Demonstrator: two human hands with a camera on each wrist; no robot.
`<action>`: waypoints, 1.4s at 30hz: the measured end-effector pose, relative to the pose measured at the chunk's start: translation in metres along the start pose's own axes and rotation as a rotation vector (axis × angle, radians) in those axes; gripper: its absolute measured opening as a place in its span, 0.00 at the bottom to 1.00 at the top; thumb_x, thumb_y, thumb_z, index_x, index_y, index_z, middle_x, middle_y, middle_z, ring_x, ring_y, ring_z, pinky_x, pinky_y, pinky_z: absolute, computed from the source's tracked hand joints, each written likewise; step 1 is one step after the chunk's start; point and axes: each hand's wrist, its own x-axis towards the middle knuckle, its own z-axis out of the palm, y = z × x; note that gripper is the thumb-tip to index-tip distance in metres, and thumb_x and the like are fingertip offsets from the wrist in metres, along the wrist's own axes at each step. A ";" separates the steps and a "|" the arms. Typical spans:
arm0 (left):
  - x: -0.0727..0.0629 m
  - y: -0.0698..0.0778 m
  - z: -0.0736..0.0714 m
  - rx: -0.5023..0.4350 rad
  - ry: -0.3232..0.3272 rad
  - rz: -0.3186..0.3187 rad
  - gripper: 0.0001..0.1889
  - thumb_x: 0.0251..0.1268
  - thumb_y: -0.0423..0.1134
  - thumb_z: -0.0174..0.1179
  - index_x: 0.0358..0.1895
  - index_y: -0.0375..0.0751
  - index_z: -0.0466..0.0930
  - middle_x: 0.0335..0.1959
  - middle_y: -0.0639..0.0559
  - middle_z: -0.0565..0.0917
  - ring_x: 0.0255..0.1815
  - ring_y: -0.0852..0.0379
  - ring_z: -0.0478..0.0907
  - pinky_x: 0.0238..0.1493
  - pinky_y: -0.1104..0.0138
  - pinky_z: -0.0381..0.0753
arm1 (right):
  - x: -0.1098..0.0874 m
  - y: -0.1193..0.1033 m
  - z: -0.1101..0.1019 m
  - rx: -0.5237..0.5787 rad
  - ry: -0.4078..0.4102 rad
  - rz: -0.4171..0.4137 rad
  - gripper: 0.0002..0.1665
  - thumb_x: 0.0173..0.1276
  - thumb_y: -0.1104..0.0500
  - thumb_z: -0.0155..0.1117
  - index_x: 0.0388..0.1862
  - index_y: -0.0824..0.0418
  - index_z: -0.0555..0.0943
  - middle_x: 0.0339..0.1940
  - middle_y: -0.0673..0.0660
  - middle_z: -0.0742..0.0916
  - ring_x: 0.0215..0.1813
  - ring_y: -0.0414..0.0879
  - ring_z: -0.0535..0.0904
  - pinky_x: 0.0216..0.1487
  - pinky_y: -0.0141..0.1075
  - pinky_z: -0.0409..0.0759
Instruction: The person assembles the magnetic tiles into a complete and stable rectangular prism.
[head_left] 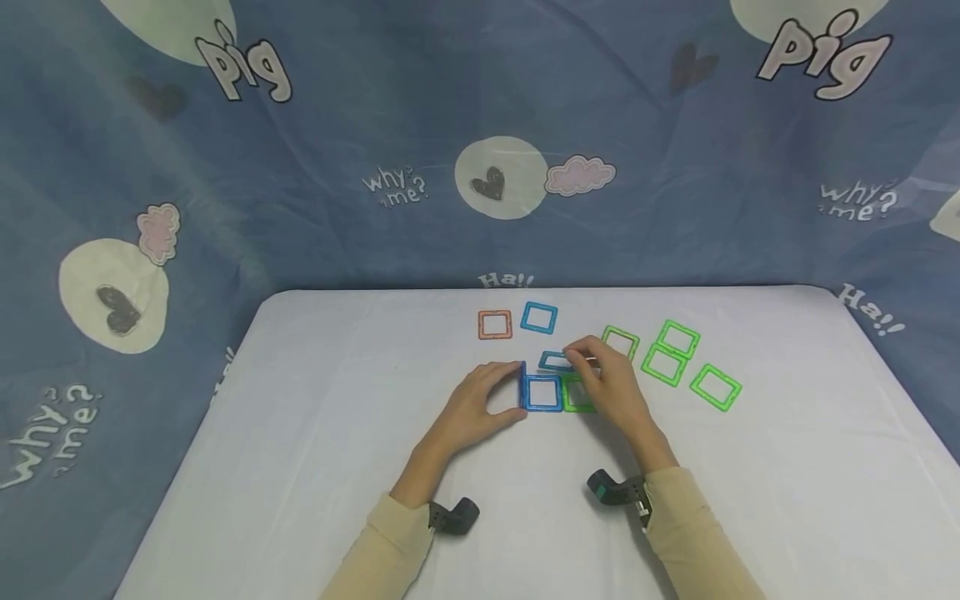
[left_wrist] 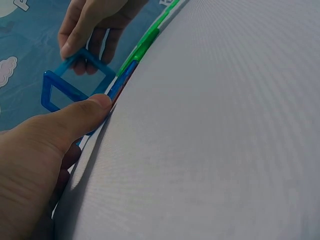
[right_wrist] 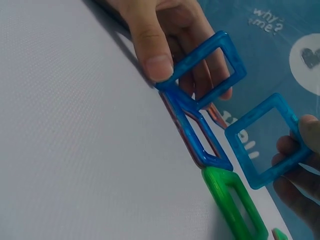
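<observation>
Fingers and thumb of the left hand (head_left: 471,406) are pinching the upright blue tile (head_left: 522,385) by its edges, going by the head view, and it's one of those square open-frame ones. It stands on edge along the left side of the flat blue tile (head_left: 543,408), and the flat green tile (head_left: 577,408) sits right up against that one's other side. The right hand (head_left: 613,390) has its own pinch grip on the light blue tile (head_left: 551,367), held at a tilt just behind the flat blue one. Further back on the white table (head_left: 300,467) there's an orange tile (head_left: 495,336) near a loose blue tile (head_left: 537,331), plus four more green tiles (head_left: 724,377) off to the right, two of them touching.

Left wrist view: the left thumb presses low on the upright piece, most of the other fingers hidden behind it. Past that, the right hand pinches the light blue one near a corner.

Right wrist view: left thumb on one side of the upright tile, fingers behind. Right hand's partly cut off, but it clearly grips one edge of the light blue square. Also, a reddish edge pokes out under the flat blue one.
</observation>
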 end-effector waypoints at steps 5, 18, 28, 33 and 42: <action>0.001 0.000 0.000 0.001 0.000 0.007 0.37 0.53 0.55 0.67 0.68 0.55 0.66 0.64 0.59 0.74 0.67 0.58 0.68 0.71 0.60 0.65 | 0.001 0.000 0.001 -0.003 -0.010 0.008 0.13 0.72 0.49 0.53 0.43 0.55 0.78 0.44 0.53 0.86 0.52 0.49 0.82 0.54 0.46 0.81; 0.000 0.000 0.000 -0.001 -0.005 0.009 0.36 0.54 0.55 0.66 0.67 0.55 0.66 0.64 0.58 0.74 0.66 0.57 0.68 0.70 0.59 0.65 | 0.003 -0.001 0.010 -0.034 -0.040 -0.005 0.13 0.72 0.48 0.52 0.43 0.55 0.79 0.42 0.51 0.86 0.50 0.47 0.82 0.55 0.44 0.81; 0.001 0.001 -0.001 0.003 -0.011 -0.002 0.36 0.54 0.56 0.66 0.68 0.55 0.65 0.64 0.59 0.74 0.66 0.58 0.68 0.71 0.60 0.65 | 0.003 0.000 0.014 -0.017 -0.041 -0.020 0.14 0.72 0.49 0.52 0.43 0.55 0.79 0.43 0.52 0.87 0.50 0.48 0.83 0.54 0.45 0.82; 0.000 0.001 0.000 -0.015 -0.009 -0.012 0.36 0.54 0.55 0.67 0.67 0.55 0.65 0.64 0.59 0.74 0.67 0.58 0.68 0.71 0.60 0.65 | 0.003 -0.002 0.016 -0.015 -0.043 -0.023 0.15 0.72 0.48 0.51 0.43 0.55 0.79 0.43 0.52 0.87 0.51 0.48 0.83 0.56 0.43 0.81; 0.000 0.001 0.000 -0.019 0.008 -0.017 0.37 0.52 0.55 0.68 0.67 0.56 0.65 0.62 0.59 0.75 0.66 0.58 0.69 0.70 0.60 0.65 | 0.001 0.001 0.018 0.000 -0.028 -0.012 0.15 0.72 0.48 0.51 0.43 0.55 0.80 0.43 0.51 0.87 0.51 0.47 0.83 0.56 0.43 0.81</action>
